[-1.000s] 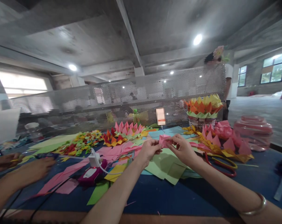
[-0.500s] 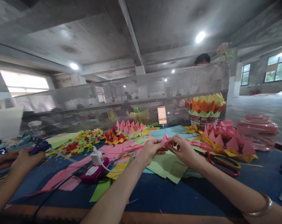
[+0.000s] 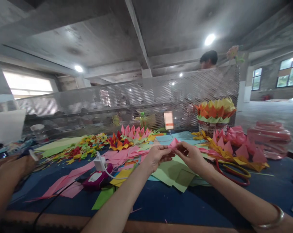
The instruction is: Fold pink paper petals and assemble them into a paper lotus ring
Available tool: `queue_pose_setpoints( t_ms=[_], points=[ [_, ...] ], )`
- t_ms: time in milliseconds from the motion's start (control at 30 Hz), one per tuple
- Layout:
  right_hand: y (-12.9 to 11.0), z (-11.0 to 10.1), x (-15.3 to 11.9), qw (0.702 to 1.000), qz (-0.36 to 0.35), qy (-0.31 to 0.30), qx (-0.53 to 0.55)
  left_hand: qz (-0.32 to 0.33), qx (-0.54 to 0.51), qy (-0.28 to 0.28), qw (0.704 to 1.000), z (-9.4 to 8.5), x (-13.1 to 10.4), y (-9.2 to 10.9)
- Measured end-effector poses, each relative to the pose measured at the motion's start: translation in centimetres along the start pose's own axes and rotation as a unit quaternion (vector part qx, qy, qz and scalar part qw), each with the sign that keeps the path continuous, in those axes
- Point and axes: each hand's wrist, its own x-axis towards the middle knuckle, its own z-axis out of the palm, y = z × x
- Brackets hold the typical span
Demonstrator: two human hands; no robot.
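Between my fingertips is a small folded pink paper piece [image 3: 174,142] with a pointed top. My left hand [image 3: 159,156] pinches it from the left, and my right hand [image 3: 189,154] pinches its lower right side. Beneath my hands lie pale green paper sheets [image 3: 169,171], with light blue sheets [image 3: 184,137] behind them. Red-handled scissors [image 3: 230,173] rest to the right of my right hand. Pink paper strips [image 3: 122,156] are spread to the left of my left hand.
A purple power strip [image 3: 96,178] with a white charger [image 3: 100,161] stands at left, cables trailing. Folded paper flowers [image 3: 134,132] and a tiered paper lotus [image 3: 214,111] sit farther back. A pink plastic jar [image 3: 269,139] stands at right. At far left are a co-worker's hands [image 3: 17,166].
The pink piece has tilted slightly between my fingers, and its point now leans a little to the right. The co-worker's hand at left has moved left, and the person behind the mesh has turned.
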Motion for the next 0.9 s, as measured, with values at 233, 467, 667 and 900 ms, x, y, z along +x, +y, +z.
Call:
queue_pose_setpoints(
  t_ms=[233,467,667,900],
  points=[
    [-0.04,0.03,0.03,0.999,-0.03,0.008,-0.023,-0.007,-0.015,-0.008,1.0,-0.09,0.0,-0.03],
    [-0.17,0.0,-0.06,0.999,-0.039,0.011,-0.025,-0.01,-0.021,-0.01,1.0,-0.1,0.0,0.11],
    [-0.43,-0.15,-0.08,0.999,-0.048,0.009,0.0,-0.009,-0.026,-0.009,1.0,-0.33,0.2,0.01],
    [0.22,-0.17,-0.08,0.998,-0.059,0.01,0.018,-0.008,-0.031,-0.026,0.999,-0.65,0.45,-0.28]
  ],
)
